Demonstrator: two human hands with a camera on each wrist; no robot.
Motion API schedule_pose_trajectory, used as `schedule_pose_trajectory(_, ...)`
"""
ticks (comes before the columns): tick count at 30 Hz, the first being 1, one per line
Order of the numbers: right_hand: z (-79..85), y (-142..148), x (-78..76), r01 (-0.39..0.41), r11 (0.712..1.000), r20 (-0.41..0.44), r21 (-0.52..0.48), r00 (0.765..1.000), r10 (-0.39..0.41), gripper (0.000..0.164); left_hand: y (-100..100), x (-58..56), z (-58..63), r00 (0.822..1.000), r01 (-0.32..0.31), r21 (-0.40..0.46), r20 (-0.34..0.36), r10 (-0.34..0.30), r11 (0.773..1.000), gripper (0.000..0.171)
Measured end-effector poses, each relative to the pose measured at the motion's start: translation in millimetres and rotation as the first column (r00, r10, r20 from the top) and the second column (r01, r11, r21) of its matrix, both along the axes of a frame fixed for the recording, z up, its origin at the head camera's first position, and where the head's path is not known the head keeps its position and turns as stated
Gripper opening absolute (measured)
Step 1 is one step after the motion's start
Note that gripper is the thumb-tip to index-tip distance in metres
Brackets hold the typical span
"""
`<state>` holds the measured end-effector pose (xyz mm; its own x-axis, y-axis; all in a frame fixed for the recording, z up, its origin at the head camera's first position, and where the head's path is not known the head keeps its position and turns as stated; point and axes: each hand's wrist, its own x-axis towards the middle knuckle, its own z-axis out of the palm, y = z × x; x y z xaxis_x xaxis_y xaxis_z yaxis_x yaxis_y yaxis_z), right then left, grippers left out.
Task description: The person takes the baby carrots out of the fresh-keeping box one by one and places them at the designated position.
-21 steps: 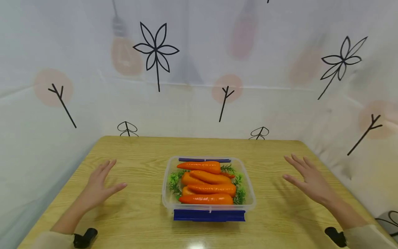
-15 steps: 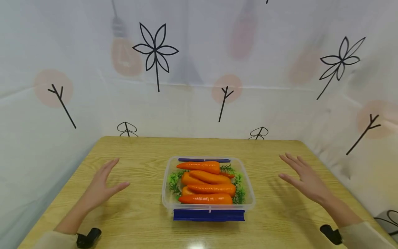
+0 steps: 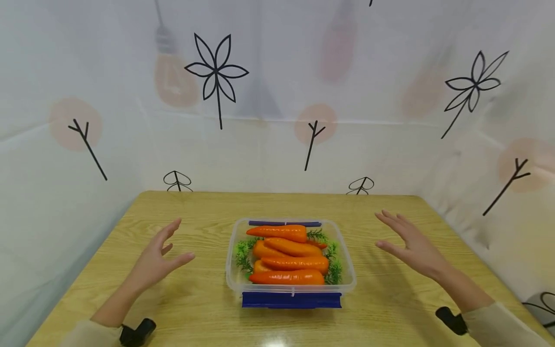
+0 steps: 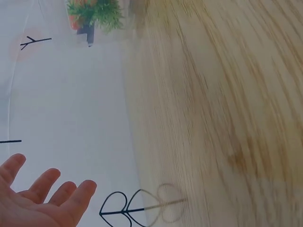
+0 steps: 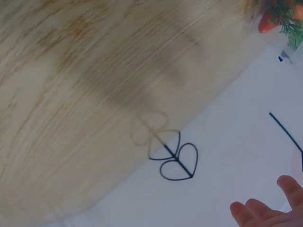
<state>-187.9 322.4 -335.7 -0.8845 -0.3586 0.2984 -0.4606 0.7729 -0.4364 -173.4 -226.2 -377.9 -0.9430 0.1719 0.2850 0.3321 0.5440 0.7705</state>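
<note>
A clear plastic food container with blue side clips stands mid-table in the head view. Several orange carrots lie stacked inside it, with sprigs of green leaves at both ends. To the left of the container hovers my left hand, thumb and fingers spread apart and nothing in them. My right hand is off the container's right side, its fingers extended and holding nothing. Each wrist view catches only a few fingertips at the bottom, with a corner of the container near the top.
The wooden table carries the container. White fabric printed with line flowers and twigs hangs behind it and along both sides. Black wrist devices sit on both forearms. A dark printed curve shows at the far right edge.
Both hands have moved inward toward the container, the left going right and the right going left. The container and carrots have stayed in place.
</note>
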Motion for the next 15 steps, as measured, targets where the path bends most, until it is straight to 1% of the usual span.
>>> schedule_pose_trajectory(7, 1.0, -8, -3.1, -0.025, 1.0, 0.002, 0.005, 1.0, 0.025, 0.069, 14, -1.7, -0.1, 0.999, 0.039, 0.071, 0.032, -0.041, 0.997, 0.084)
schedule_pose_trajectory(11, 2.2, -15, -3.9, -0.04, 0.999, 0.025, -0.012, 0.999, 0.04, 0.069, 22, -1.0, -0.8, 0.995, 0.064, 0.13, 0.072, -0.074, 0.989, 0.082)
schedule_pose_trajectory(15, 2.9, -23, -4.4, -0.057, 0.998, 0.04, -0.014, 0.998, 0.057, 0.069, 29, 0.6, -0.7, 0.988, 0.073, 0.179, 0.119, -0.095, 0.981, 0.08)
